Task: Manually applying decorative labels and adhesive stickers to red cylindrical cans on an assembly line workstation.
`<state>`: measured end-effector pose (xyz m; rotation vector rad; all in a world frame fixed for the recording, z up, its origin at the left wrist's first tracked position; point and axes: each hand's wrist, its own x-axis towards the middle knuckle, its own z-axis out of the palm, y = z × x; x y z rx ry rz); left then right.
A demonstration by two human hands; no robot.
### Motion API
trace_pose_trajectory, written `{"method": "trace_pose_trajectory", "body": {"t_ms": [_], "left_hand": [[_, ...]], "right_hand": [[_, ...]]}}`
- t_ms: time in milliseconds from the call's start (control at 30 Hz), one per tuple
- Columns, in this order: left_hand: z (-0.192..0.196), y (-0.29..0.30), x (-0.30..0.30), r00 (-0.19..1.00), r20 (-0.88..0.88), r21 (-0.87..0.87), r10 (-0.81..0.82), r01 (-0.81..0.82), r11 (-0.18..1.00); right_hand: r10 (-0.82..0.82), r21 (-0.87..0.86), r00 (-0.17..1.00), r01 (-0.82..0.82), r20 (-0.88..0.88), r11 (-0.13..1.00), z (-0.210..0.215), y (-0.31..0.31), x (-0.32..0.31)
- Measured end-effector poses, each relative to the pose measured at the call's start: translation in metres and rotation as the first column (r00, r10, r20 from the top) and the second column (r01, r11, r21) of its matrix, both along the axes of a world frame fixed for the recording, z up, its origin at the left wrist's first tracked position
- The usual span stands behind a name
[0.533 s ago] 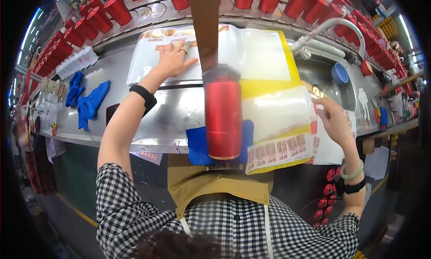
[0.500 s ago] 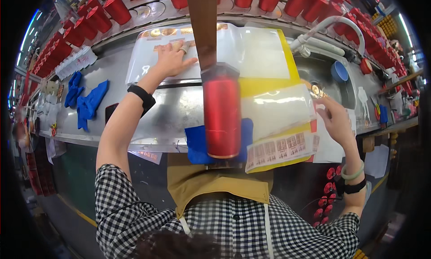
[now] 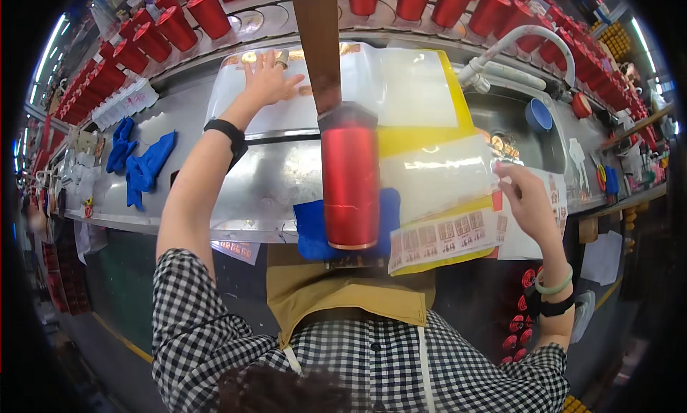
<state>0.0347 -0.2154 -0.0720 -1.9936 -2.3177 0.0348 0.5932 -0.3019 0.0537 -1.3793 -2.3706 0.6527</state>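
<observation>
My left hand lies with spread fingers on a white sheet with gold-and-brown printed decals; a beige cover sits on one finger. Beside the right edge of a clear-covered pale sheet is my right hand, its fingers curved and its thumb apart from the forefinger. Nothing shows clearly between them. In front of me a shiny red cylinder is held beneath a brown upright bar, over a blue cloth. A strip of printed decals lies on a yellow sheet.
At right, a sink has a curved white tap and a blue bowl. Blue cloths lie on the steel counter at left. Several red cylinders stand along the back rail.
My left hand has slid up and slightly left across the decal sheet. My right hand has dropped slightly beside the pale sheet. The red cylinders on the back rail have shifted in view.
</observation>
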Motion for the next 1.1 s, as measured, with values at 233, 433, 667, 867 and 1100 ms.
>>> {"method": "trace_pose_trajectory", "body": {"t_ms": [233, 433, 667, 867, 1100], "left_hand": [[-0.019, 0.006, -0.012, 0.992, 0.006, -0.113, 0.126, -0.124, 0.986], [-0.009, -0.002, -0.014, 0.997, 0.03, -0.085, 0.065, -0.062, 0.994], [-0.009, -0.028, -0.026, 0.99, 0.137, -0.124, 0.018, -0.001, 0.992], [-0.001, -0.029, -0.007, 0.95, 0.295, -0.132, 0.106, -0.07, 0.989], [0.007, -0.013, 0.015, 0.961, 0.236, -0.175, 0.147, -0.107, 0.979]], "right_hand": [[-0.024, -0.039, 0.993, 0.028, 0.114, 0.999, 0.008, -0.015, 0.008], [-0.03, -0.037, 0.996, 0.034, 0.084, 0.999, 0.001, -0.014, 0.01], [-0.019, -0.1, 0.997, 0.026, 0.08, 0.995, -0.007, -0.011, -0.002], [0.025, -0.07, 0.996, -0.018, 0.089, 0.997, -0.014, -0.008, -0.011], [0.041, -0.045, 0.996, -0.037, 0.082, 0.998, -0.013, -0.013, -0.012]]}}
